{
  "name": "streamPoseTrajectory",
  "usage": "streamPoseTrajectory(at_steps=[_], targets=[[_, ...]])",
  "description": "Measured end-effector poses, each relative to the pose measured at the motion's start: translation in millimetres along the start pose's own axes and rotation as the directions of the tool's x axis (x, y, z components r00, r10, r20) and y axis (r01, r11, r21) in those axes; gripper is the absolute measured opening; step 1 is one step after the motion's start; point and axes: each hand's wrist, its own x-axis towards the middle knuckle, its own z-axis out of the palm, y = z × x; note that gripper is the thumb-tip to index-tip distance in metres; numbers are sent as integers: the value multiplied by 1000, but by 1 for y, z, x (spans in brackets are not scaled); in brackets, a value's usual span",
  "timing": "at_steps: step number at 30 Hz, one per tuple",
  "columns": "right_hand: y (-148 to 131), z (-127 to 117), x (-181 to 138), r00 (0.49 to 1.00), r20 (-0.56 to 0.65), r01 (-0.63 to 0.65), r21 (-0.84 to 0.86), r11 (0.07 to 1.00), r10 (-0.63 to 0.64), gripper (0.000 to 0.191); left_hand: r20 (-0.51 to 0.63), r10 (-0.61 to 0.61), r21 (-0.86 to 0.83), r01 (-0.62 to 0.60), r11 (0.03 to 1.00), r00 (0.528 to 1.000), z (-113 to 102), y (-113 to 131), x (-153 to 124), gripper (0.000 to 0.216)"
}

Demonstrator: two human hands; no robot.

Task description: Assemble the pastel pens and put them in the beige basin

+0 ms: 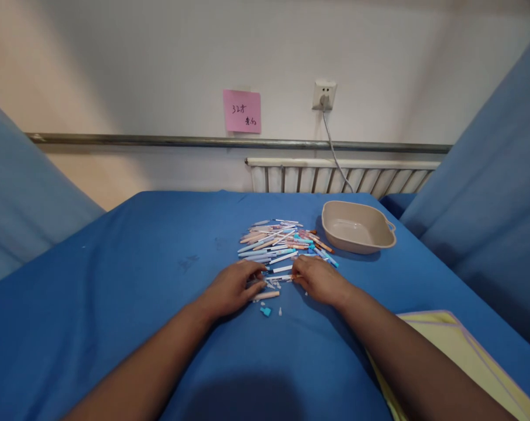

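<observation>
A thin white pen (279,278) lies between the two hands, its left end at the fingers of the left hand (237,285) and its right end at the fingers of the right hand (320,278). The left thumb and forefinger look a little apart; whether they touch the pen I cannot tell. The right fingers are bent down over its other end, and their grip is hidden by the hand.

Small white bits (272,285) are scattered just below the pen, between the fingertips. Nearer the wearer, a peach pen (267,296) lies just below the left fingers, then a turquoise cap (265,311) and a small white tip (280,311) beside it.

Beyond the fingers spreads a loose pile of pens (269,238) in white, peach, blue, turquoise and orange. A beige basin (357,246) stands beyond the right fingers, off to their right. A yellow cloth (444,336) lies nearer the wearer, partly under the right forearm. Everything rests on a blue cloth (133,263). Well past the fingers, a pink note (242,111) is on the wall above a metal rail (168,141).
</observation>
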Motion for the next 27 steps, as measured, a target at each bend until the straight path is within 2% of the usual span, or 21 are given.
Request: streamPoseTrajectory(at_steps=[8, 13, 21, 24, 27], targets=[[-9, 4, 1, 998, 2, 57, -61, 997, -57, 13, -55, -2, 29, 4, 1000, 998, 4, -8, 1, 26], [-10, 6, 1, 998, -9, 60, -40, 997, -60, 16, -65, -20, 36, 22, 999, 998, 4, -12, 2, 27], [13, -7, -6, 1000, -1, -18, 19, 1000, 18, 14, -93, -9, 38, 13, 999, 996, 1, -12, 1, 27], [24, -13, -8, 994, -84, -67, 74, 995, 73, 10, -120, -2, 44, 7, 999, 993, 0, -14, 1, 27], [32, -14, -7, 963, -216, -137, 116, 984, 159, 10, -145, -11, 29, 15, 999, 989, -1, -18, 1, 28]])
